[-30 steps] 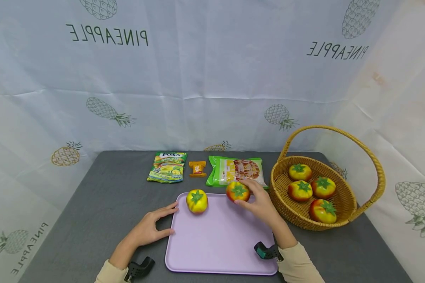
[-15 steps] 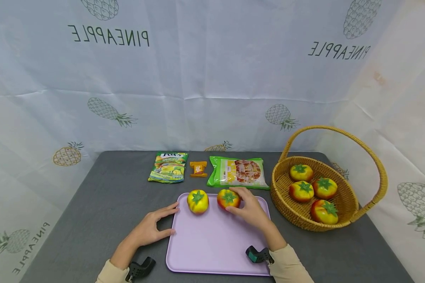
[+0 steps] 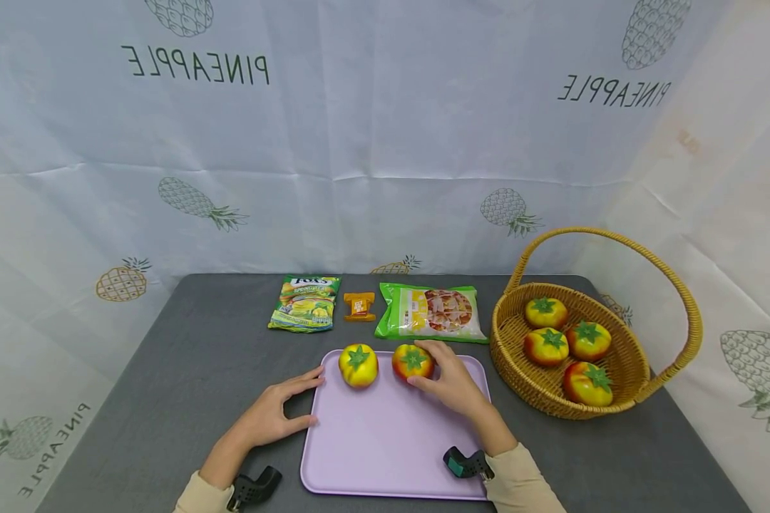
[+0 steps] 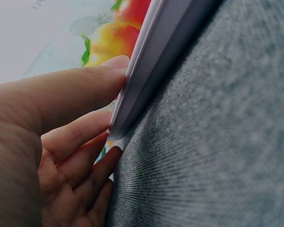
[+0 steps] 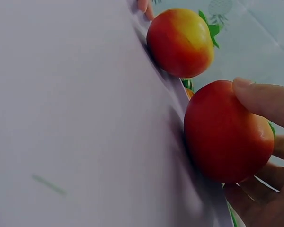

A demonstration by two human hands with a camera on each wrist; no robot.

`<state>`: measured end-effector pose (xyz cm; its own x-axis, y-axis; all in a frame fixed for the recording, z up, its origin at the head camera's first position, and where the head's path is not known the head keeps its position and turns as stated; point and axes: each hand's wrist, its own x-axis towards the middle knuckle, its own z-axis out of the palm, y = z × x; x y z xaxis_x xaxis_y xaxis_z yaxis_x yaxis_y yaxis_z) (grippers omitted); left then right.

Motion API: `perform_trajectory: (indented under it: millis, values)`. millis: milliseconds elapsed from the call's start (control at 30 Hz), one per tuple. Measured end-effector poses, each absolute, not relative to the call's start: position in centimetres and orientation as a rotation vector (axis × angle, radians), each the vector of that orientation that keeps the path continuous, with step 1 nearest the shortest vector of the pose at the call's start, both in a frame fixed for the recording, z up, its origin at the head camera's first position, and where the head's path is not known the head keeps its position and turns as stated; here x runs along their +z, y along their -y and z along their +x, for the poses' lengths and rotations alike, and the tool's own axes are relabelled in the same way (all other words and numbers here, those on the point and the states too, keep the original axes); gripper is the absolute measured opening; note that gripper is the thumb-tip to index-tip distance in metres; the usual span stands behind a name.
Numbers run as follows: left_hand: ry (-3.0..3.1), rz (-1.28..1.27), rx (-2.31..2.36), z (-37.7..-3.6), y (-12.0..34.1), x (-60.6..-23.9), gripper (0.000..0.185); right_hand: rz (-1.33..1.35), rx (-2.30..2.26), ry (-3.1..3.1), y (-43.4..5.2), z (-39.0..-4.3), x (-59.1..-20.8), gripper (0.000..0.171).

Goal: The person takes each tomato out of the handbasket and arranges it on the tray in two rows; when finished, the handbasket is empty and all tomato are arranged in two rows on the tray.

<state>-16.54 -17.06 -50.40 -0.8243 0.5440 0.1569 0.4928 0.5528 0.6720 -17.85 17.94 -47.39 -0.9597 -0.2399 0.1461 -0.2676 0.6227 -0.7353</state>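
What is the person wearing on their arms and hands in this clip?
Both hands are bare: no gloves or rings show on the left hand or the right hand. Each forearm has a cream long sleeve ending at the wrist. A small black device sits at the left wrist, and a black and teal one at the right.

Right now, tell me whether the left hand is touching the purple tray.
Touching. The left wrist view shows the left hand's fingertips pressed against the purple tray's edge.
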Motion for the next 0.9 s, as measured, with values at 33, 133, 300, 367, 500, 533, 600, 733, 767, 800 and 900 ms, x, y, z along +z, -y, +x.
perform_trajectory:
  millis: [33,133,300,367,500,533,600,733,767,800,900]
  values:
    - [-2.705,0.902,1.137,-16.5,17.1,-50.4,0.059,0.436,1.279,2.805,-17.9,-17.8,-47.4,0.066]
    - [-2.703,0.896,1.135,-16.5,17.0,-50.4,0.059,0.429,1.286,2.815,-17.9,-17.8,-47.4,0.069]
    - [-2.694,0.891,1.146,-16.5,17.0,-50.3,0.059,0.423,1.294,2.817,-17.9,-17.9,-47.4,0.073]
    - [-2.691,0.886,1.144,-16.5,17.0,-50.3,0.059,0.419,1.292,2.820,-17.9,-17.9,-47.3,0.074]
    - [-2.694,0.878,1.130,-16.5,17.0,-50.2,0.059,0.415,1.288,2.823,-18.0,-17.8,-47.1,0.076]
    - [-2.695,0.879,1.130,-16.5,17.0,-50.3,0.059,0.414,1.282,2.822,-18.0,-17.7,-46.9,0.076]
    - [-2.698,0.882,1.131,-16.5,17.0,-50.3,0.059,0.415,1.259,2.817,-18.2,-17.6,-46.6,0.076]
    - [-2.704,0.888,1.133,-16.6,17.0,-50.3,0.059,0.418,1.213,2.798,-18.8,-17.3,-45.6,0.076]
    - [-2.704,0.888,1.131,-16.6,17.0,-50.3,0.059,0.421,1.196,2.790,-19.1,-17.2,-45.4,0.076]
    - [-2.703,0.887,1.131,-16.6,17.0,-50.3,0.059,0.430,1.181,2.778,-19.3,-17.2,-45.1,0.077]
    - [-2.699,0.881,1.131,-16.6,17.0,-50.3,0.059,0.428,1.156,2.741,-20.5,-17.0,-44.2,0.077]
